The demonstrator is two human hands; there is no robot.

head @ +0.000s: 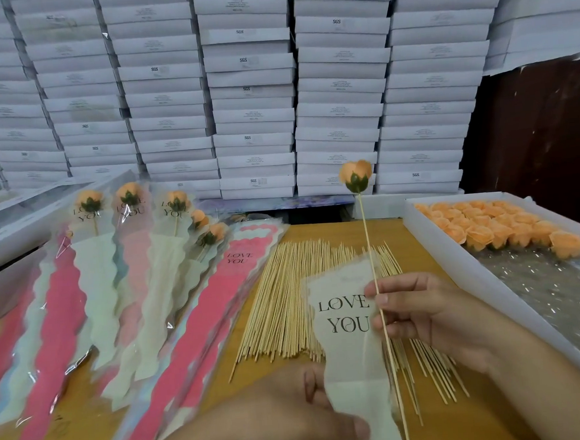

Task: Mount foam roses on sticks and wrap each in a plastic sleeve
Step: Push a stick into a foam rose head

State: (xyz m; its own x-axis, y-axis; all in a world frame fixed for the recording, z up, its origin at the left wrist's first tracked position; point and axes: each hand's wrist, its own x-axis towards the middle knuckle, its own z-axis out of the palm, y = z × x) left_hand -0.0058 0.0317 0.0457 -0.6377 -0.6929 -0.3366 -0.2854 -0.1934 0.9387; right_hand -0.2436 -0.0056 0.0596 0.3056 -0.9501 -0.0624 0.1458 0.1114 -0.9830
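— Where's the rose (356,175) right now?

— Up in the air on its stick (375,275), well above the table (334,232). The right hand (422,317) pinches the stick about midway, between thumb and fingers, so the flower stands high and the bare end runs down toward the person.

— And the sleeve (350,339)?

— The left hand (288,415) grasps its lower part, thumb on top, fingers curled round it. The printed "LOVE YOU" end points away from the person, and it lies just left of the stick, touching or nearly so.

— So what does the next move hinge on?

— Stick and sleeve run nearly parallel, long axes both pointing away (the stick leans a little left at the top). The stick is beside the sleeve, as far as I can tell, not inside it. I'd judge the bare end has to find the sleeve's opening, and the right hand, already on the stick, is the one to steer it.

— Anything in the way?

— Loose sticks (297,295) lie spread underneath.
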